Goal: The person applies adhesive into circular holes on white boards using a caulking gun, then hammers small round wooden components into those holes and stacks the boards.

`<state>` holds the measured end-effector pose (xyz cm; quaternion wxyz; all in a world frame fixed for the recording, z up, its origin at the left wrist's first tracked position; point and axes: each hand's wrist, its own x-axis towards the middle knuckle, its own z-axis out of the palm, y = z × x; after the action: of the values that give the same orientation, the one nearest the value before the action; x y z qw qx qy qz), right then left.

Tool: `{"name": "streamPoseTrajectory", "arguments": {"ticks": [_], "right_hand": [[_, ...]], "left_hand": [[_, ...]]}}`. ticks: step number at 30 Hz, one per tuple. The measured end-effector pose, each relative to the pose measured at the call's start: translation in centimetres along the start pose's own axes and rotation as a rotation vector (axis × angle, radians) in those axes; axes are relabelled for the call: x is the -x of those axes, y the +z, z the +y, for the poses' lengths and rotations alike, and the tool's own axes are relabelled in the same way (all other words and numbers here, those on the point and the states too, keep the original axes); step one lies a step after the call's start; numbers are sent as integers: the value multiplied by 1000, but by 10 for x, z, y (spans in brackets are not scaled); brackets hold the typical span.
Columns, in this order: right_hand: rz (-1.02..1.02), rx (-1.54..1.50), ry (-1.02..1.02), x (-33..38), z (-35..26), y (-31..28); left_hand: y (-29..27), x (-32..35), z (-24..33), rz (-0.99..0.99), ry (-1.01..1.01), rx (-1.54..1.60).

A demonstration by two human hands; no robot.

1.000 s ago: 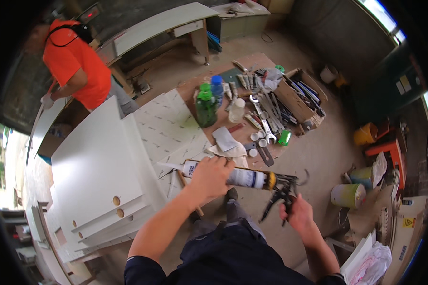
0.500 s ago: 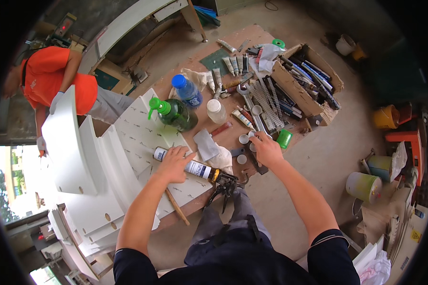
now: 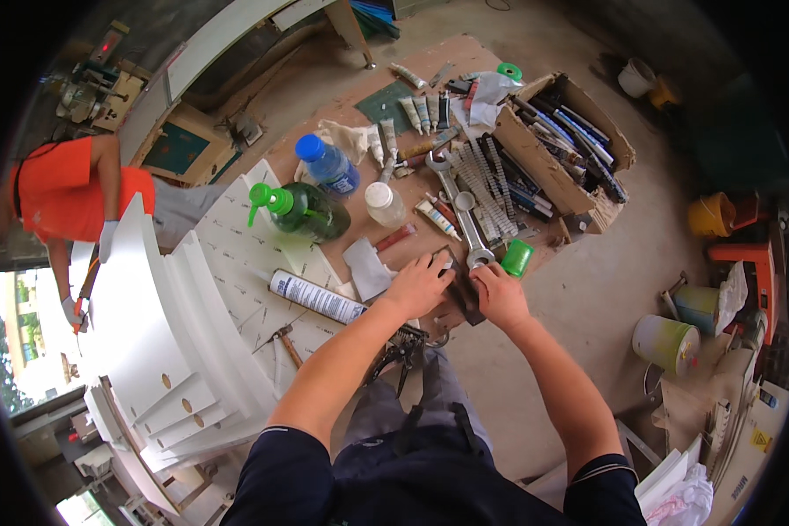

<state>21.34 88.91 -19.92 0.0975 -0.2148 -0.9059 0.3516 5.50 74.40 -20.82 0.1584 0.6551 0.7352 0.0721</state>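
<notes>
My left hand [image 3: 421, 286] rests over the table's near edge with its fingers curled beside a dark flat metal bar [image 3: 461, 294]. What lies under those fingers is hidden. Fingers drawn together, my right hand [image 3: 502, 298] is at the lower end of a large double-ended wrench [image 3: 458, 195]; I cannot make out what it pinches. A green plastic object [image 3: 517, 258] lies just beyond it. Under my left forearm is a caulking gun [image 3: 403, 351] with a white sealant tube [image 3: 317, 296]. One small white round cap [image 3: 465, 202] sits by the wrench.
On the table stand a green pump bottle [image 3: 302, 210], a blue-capped bottle [image 3: 329, 167] and a white-lidded jar [image 3: 384, 204]. A cardboard box [image 3: 543, 167] holds pens or tubes. White panels [image 3: 140, 324] are stacked left, beside a person in orange [image 3: 79, 193]. A hammer [image 3: 287, 342] lies near.
My left hand has left the sealant tube and moved right to the dark bar. Several white caps near the wrench's lower end are no longer visible. The person in orange has bent lower.
</notes>
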Motion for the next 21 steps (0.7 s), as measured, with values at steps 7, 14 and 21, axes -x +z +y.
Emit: {"name": "streamPoseTrajectory", "arguments": {"ticks": [7,14,21], "right_hand": [[218,-542,235,-2,19,11],[332,-438,314,59,18,-12],[141,251,67,49,13,1]], "left_hand": [[-7,-12,-2,7,-45,46],[5,-19,-4,162,-54,8],[13,-24,-7,296,-102,72]]}}
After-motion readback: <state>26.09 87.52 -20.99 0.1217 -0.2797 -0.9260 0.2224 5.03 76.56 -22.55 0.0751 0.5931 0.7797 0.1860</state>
